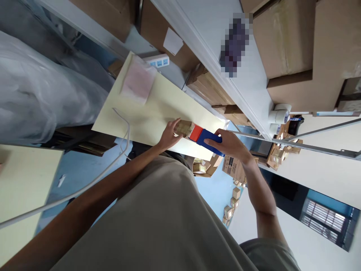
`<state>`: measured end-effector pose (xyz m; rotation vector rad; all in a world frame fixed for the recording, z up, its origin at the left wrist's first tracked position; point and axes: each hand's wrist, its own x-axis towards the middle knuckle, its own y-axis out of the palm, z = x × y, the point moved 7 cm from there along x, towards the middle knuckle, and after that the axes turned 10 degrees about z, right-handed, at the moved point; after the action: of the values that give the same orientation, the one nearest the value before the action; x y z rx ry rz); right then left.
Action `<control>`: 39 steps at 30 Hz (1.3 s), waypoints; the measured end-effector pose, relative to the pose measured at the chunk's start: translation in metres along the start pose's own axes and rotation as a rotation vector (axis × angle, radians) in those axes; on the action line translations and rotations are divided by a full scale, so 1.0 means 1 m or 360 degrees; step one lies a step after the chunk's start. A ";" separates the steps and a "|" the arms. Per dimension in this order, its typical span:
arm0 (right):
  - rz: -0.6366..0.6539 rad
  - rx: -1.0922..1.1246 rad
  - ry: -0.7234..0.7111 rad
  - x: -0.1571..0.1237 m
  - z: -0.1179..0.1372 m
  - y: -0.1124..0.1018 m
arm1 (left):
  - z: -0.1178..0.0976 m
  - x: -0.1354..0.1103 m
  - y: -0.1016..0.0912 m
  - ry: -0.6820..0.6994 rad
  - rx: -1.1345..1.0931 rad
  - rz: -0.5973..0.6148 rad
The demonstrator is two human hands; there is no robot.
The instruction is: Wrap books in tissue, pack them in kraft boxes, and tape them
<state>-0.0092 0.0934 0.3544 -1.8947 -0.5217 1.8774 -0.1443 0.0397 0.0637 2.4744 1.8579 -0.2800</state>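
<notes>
My left hand (169, 136) is closed around a small tan cardboard box (184, 127) at the near edge of a pale yellow table (158, 109). My right hand (229, 145) grips the blue handle of a tape dispenser (207, 138), whose red front part presses against the box. Both hands meet over the table's edge, just above my grey shirt.
A pink plastic packet (138, 81) and a white power strip (158, 61) lie at the table's far end. A white cable (121, 150) hangs off it. Brown cartons (284, 37) fill white shelving, with tape rolls (279, 114) there. Small boxes (232, 203) sit on the blue floor.
</notes>
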 end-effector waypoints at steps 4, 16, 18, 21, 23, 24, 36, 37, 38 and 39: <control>-0.0013 -0.0035 0.0016 -0.003 -0.008 0.004 | -0.046 0.012 0.000 0.0262 0.0199 0.0288; 0.0004 -0.0081 0.0117 0.001 -0.056 0.020 | -0.044 0.031 0.005 0.0116 0.0530 0.0523; 0.0016 -0.0082 0.0090 0.012 -0.076 0.025 | -0.041 0.031 0.004 0.0127 0.0509 0.0541; 0.0084 -0.0045 0.0023 0.035 -0.106 0.037 | -0.039 0.031 0.004 0.0108 0.0524 0.0544; 0.0131 -0.0011 -0.0025 0.053 -0.122 0.047 | -0.040 0.030 0.005 0.0078 0.0548 0.0547; 0.0151 0.0006 -0.0042 0.062 -0.128 0.051 | -0.041 0.029 0.006 0.0060 0.0553 0.0548; 0.0223 0.0129 -0.0300 0.119 -0.160 0.085 | -0.076 0.009 0.038 -0.0085 0.1319 0.0434; 0.0222 0.0147 -0.0324 0.119 -0.161 0.086 | -0.082 0.009 0.048 -0.0050 0.1442 0.0457; 0.0219 0.0165 -0.0347 0.119 -0.161 0.086 | -0.087 0.011 0.060 -0.0012 0.1549 0.0503; 0.0218 0.0178 -0.0361 0.118 -0.162 0.087 | -0.090 0.013 0.072 0.0023 0.1634 0.0561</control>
<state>0.1528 0.0786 0.2076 -1.6947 -0.3546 2.1777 -0.0613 0.0436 0.1446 3.2992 1.3944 -1.5048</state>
